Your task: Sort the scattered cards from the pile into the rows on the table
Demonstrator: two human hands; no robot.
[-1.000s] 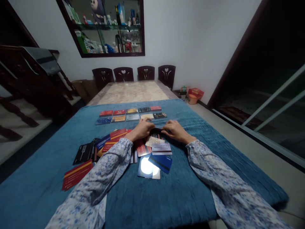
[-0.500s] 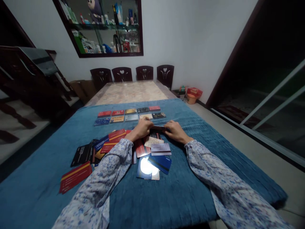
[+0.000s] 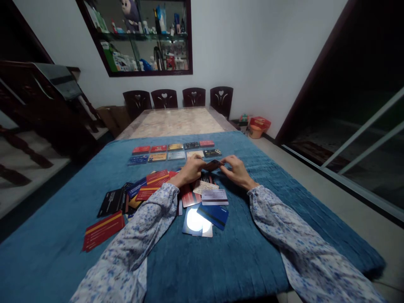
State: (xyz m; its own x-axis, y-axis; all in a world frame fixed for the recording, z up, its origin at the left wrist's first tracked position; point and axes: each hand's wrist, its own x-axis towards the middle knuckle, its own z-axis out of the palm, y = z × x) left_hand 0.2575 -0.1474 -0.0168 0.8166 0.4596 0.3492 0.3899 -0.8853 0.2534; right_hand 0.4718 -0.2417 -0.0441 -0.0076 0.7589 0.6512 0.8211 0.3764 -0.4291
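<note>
Between my two hands is a dark card (image 3: 212,165), tilted just above the pile; whether it is one card or several I cannot tell. My left hand (image 3: 192,169) grips its left end, and my right hand (image 3: 235,170) pinches its right end. Under and in front of them lie loose cards: a cream card (image 3: 205,187), a pale lilac card (image 3: 215,197), a blue card (image 3: 214,215) and a red card (image 3: 190,196). Beyond my hands, cards sit in two rows, among them a gold card (image 3: 175,147) and a black card (image 3: 212,153).
Left of my left sleeve spreads a heap with a black card (image 3: 111,202) and red cards (image 3: 104,230). A blue cloth (image 3: 221,265) covers the near table; the marble-patterned tabletop (image 3: 183,120) shows behind. Dark chairs (image 3: 194,97) line the far end.
The dark card has tilted, showing more of its face, and my right hand has lifted slightly. The whole view has shifted a little; the cards on the cloth lie as before.
</note>
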